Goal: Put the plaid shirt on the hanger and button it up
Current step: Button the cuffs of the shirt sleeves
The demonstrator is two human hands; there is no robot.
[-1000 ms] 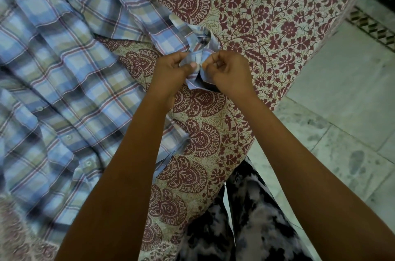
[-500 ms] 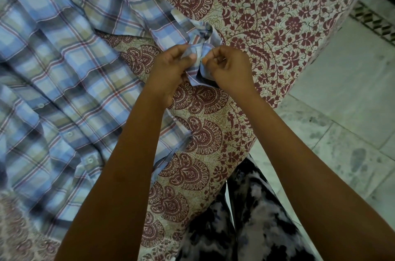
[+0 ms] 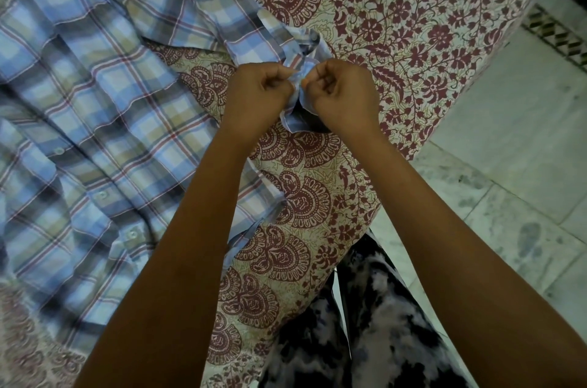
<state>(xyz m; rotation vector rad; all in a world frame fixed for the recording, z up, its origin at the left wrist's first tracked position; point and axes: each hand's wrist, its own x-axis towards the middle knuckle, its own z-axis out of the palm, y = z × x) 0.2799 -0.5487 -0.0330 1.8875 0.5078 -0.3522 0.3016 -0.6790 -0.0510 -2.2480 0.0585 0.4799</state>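
Since half a second ago our fingers have curled in tighter. The thumbs that lay flat along the cloth are now tucked, and both fists sit knuckles-up, almost touching. Our left hand (image 3: 257, 95) and right hand (image 3: 344, 92) each pinch the sleeve cuff (image 3: 298, 116) of the plaid shirt (image 3: 95, 85), bunching it into a small crumpled knot between them. The hands have barely shifted on the bed.

The shirt is a thin woven cotton in blue, beige and white checks crossed by fine red lines. It lies rumpled across the left of the bed, with the sleeve running out to our hands. Small pale round buttons (image 3: 102, 194) line its placket. Under it we see a cream bedsheet (image 3: 397, 22) printed with maroon flowers and paisley fans. To the right lies a mottled, polished stone floor (image 3: 508, 149), and below are black-and-white blotched trousers (image 3: 381, 324).
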